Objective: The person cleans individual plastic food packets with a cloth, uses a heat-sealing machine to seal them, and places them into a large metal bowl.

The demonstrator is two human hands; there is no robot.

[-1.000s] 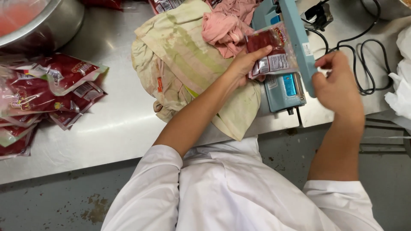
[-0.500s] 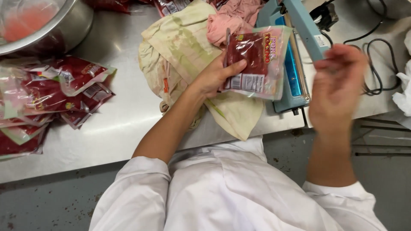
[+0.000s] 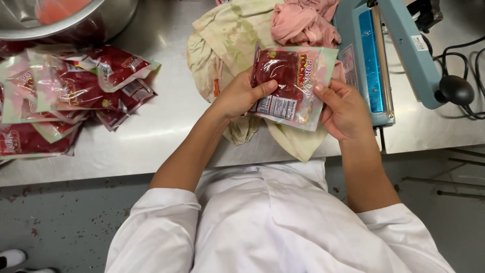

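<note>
The person held a clear plastic pouch of red marinated meat with a printed label (image 3: 292,86) in both hands above the stainless steel table (image 3: 161,126). The left hand (image 3: 241,93) gripped the pouch's left edge, thumb laid across its front and fingers hidden behind it. The right hand (image 3: 343,108) closed on the right edge, thumb tip pressed against the front near the side seam and the other fingers curled behind. The pouch sat between the two hands, lifted clear of the table, tilted slightly, its label facing up to the camera.

Judging by the layout, the work looked well under way. A heap of similar red pouches (image 3: 70,96) lay on the table well to the left, below the rim of a large steel bowl (image 3: 76,23). The pale blue tabletop heat sealer (image 3: 384,60) stood just to the right of the held pouch, its arm raised and its bar empty. Whether this pouch's top was already sealed could not be told. A stained cream cloth (image 3: 227,40) and a crumpled pink cloth (image 3: 303,23) lay just behind the hands. A black cable (image 3: 462,55) trailed from the sealer's far side.
</note>
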